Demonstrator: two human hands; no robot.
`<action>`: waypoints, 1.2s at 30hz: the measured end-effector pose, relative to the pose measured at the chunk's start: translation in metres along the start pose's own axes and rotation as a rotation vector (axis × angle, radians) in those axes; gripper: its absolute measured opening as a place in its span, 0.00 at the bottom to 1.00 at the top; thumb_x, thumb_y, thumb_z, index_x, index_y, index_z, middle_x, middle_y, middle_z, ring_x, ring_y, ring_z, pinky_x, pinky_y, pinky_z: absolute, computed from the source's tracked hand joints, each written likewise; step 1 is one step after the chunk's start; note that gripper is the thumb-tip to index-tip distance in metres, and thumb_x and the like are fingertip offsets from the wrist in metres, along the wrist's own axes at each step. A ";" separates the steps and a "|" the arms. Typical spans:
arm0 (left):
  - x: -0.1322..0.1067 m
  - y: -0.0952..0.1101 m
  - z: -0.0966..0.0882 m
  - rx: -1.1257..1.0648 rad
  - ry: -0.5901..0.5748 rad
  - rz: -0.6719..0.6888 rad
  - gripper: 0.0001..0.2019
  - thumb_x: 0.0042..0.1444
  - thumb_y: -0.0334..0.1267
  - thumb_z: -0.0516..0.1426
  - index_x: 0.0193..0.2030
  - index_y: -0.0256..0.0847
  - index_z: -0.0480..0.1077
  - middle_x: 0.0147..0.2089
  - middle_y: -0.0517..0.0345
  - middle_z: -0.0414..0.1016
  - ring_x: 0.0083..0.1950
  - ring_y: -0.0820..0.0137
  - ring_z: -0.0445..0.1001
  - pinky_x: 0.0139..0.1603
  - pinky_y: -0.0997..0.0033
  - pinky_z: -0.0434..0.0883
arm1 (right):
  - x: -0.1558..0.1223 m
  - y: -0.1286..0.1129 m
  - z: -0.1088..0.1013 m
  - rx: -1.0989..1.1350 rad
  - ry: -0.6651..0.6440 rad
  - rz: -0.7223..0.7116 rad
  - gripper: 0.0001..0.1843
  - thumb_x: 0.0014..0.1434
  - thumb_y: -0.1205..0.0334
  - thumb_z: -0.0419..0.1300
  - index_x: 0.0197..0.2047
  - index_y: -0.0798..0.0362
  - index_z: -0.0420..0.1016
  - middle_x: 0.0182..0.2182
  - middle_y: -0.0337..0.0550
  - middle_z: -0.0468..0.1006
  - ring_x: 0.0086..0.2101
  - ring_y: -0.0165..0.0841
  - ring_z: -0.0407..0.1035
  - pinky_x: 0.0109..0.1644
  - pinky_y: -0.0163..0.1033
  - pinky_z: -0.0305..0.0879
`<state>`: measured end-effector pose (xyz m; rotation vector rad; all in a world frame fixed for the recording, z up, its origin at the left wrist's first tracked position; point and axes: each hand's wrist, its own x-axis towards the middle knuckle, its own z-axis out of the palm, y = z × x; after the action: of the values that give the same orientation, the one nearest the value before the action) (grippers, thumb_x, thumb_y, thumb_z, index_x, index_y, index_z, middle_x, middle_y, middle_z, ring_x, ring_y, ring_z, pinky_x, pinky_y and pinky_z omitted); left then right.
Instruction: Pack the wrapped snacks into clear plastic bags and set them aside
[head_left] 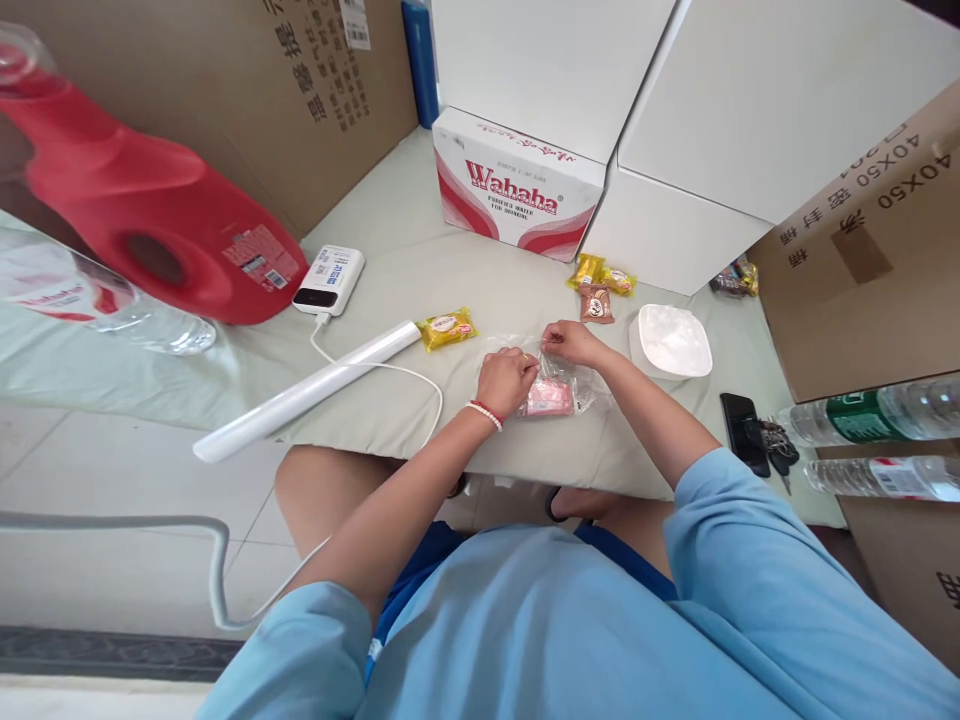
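Note:
A clear plastic bag [588, 392] lies on the cloth-covered table in front of me, with a pink packet [550, 398] inside it or under its film. My left hand [507, 380], with red and white bracelets at the wrist, pinches the bag's upper left edge. At the upper right edge my right hand [571, 343] is closed on the same film, fingertips together. Left of the hands rests a yellow snack packet [448, 328]. Beyond the right hand sit a brown wrapped snack [595, 303] and yellow wrapped snacks [589, 270]. A white tub [670, 341] stands to the right.
A Wahaha carton [517, 185] stands at the back against white boxes. On the left are a red jug [165, 200], a water bottle [97, 300], a white device [330, 281] with a cable and a white roll [307, 392]. A phone [743, 432], keys and bottles lie right.

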<state>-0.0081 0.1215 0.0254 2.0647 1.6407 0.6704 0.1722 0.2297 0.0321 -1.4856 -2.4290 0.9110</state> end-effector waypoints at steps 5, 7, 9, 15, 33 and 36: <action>0.001 0.002 0.002 0.010 0.010 -0.057 0.22 0.71 0.45 0.46 0.39 0.42 0.80 0.41 0.48 0.81 0.49 0.58 0.76 0.52 0.57 0.69 | -0.004 0.001 -0.003 0.124 0.004 -0.019 0.08 0.57 0.59 0.61 0.36 0.55 0.77 0.29 0.37 0.76 0.31 0.30 0.67 0.37 0.33 0.60; -0.001 0.001 -0.001 -0.012 0.008 -0.038 0.22 0.70 0.49 0.47 0.40 0.43 0.81 0.42 0.48 0.82 0.52 0.57 0.75 0.56 0.56 0.68 | -0.006 0.001 -0.003 0.132 -0.002 -0.013 0.08 0.57 0.59 0.61 0.35 0.55 0.77 0.29 0.37 0.76 0.31 0.29 0.67 0.37 0.33 0.60; -0.002 -0.001 -0.004 -0.033 -0.022 0.025 0.16 0.66 0.47 0.53 0.40 0.45 0.81 0.45 0.51 0.82 0.55 0.57 0.75 0.61 0.54 0.66 | -0.007 0.001 -0.002 0.109 0.001 0.000 0.08 0.57 0.60 0.61 0.35 0.56 0.78 0.29 0.38 0.77 0.31 0.29 0.67 0.37 0.33 0.60; 0.001 -0.001 0.001 -0.059 -0.009 -0.007 0.11 0.61 0.36 0.57 0.40 0.46 0.82 0.46 0.52 0.83 0.56 0.56 0.72 0.59 0.54 0.68 | -0.006 0.000 0.001 0.087 0.041 0.025 0.07 0.56 0.62 0.61 0.36 0.56 0.79 0.31 0.39 0.78 0.32 0.30 0.67 0.39 0.34 0.61; -0.005 -0.010 0.016 -0.072 0.021 -0.246 0.42 0.52 0.42 0.63 0.73 0.38 0.58 0.68 0.38 0.69 0.76 0.48 0.57 0.77 0.37 0.41 | -0.101 -0.007 0.029 0.083 0.066 -0.430 0.17 0.69 0.67 0.56 0.53 0.45 0.84 0.34 0.40 0.68 0.33 0.29 0.67 0.41 0.34 0.64; -0.001 -0.027 0.009 -0.342 -0.111 -0.128 0.39 0.48 0.40 0.65 0.69 0.39 0.65 0.55 0.48 0.78 0.65 0.53 0.70 0.74 0.43 0.53 | -0.111 -0.004 0.039 0.125 0.073 -0.424 0.18 0.70 0.66 0.54 0.53 0.45 0.83 0.35 0.40 0.68 0.33 0.29 0.67 0.40 0.34 0.65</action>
<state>-0.0243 0.1261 0.0019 1.7092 1.4656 0.7222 0.2082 0.1176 0.0227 -0.8934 -2.4413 0.8751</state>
